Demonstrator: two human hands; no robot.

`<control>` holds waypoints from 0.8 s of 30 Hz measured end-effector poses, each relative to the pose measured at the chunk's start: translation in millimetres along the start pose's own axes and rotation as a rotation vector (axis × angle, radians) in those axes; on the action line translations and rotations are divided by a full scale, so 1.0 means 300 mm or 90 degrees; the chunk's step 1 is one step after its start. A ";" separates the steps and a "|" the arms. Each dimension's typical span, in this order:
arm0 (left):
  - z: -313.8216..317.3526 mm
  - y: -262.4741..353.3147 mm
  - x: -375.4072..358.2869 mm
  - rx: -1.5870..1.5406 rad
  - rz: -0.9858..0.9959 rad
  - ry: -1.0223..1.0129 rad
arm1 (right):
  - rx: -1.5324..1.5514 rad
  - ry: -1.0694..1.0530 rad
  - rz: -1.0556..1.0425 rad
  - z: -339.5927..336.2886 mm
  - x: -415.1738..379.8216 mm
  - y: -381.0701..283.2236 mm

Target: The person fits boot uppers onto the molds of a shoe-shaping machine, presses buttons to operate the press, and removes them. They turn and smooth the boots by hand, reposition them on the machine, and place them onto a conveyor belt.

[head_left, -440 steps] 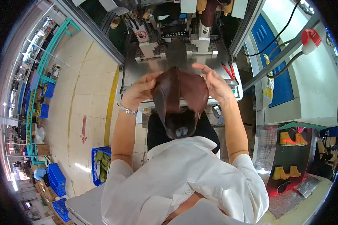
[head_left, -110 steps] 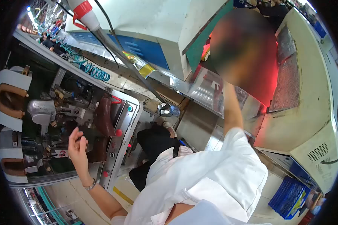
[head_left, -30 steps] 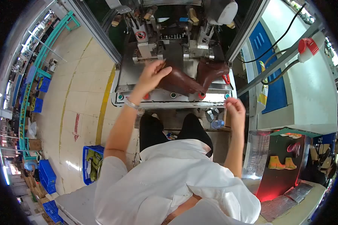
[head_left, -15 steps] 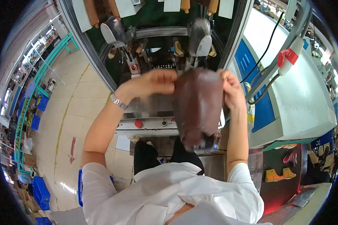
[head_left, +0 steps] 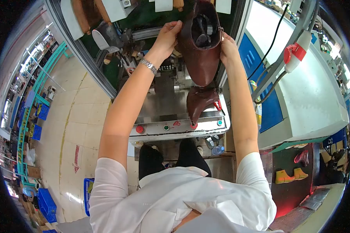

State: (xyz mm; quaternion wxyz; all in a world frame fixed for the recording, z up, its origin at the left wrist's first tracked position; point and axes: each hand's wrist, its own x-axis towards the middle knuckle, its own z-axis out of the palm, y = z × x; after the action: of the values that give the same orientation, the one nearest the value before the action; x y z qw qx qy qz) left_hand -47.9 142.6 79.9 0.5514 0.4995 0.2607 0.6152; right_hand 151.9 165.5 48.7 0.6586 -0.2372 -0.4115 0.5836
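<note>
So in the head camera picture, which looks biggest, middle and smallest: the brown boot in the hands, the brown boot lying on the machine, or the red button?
1. The held brown boot, gripped by the left hand and right hand; it is raised, so nearness may add to its size.
2. The lying brown boot.
3. The red button, far smaller.

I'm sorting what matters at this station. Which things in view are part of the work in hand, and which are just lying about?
In hand:
- brown boot upper, held up at the machine by left hand and right hand
- second brown boot on the machine table

Lying about:
- blue crates
- yellow boots
- red plug
</note>
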 end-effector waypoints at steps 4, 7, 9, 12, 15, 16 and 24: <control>-0.089 -0.094 0.015 0.186 0.035 0.025 | 0.012 0.008 -0.016 -0.037 -0.028 0.092; 0.008 -0.044 -0.160 0.457 0.329 0.213 | 0.028 -0.025 0.065 -0.069 -0.135 0.102; 0.072 0.051 -0.284 0.693 0.707 0.165 | 0.059 -0.105 0.163 -0.142 -0.206 0.188; 0.224 0.110 -0.455 0.863 0.484 -0.075 | 0.295 -0.139 0.272 -0.143 -0.396 0.373; 0.216 0.042 -0.484 0.960 0.435 -0.043 | 0.396 -0.086 0.280 -0.142 -0.398 0.518; 0.216 0.021 -0.490 0.970 0.434 -0.022 | 0.435 -0.087 0.271 -0.161 -0.349 0.572; 0.201 -0.122 -0.506 1.017 0.372 0.049 | 0.367 -0.080 0.243 -0.212 -0.090 0.690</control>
State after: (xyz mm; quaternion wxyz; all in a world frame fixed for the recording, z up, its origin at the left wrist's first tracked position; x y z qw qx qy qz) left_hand 5.4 -4.5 20.4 -0.1568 0.7645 0.4962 0.3805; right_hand 85.9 192.9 -157.5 0.5508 -0.0776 -0.2177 0.8020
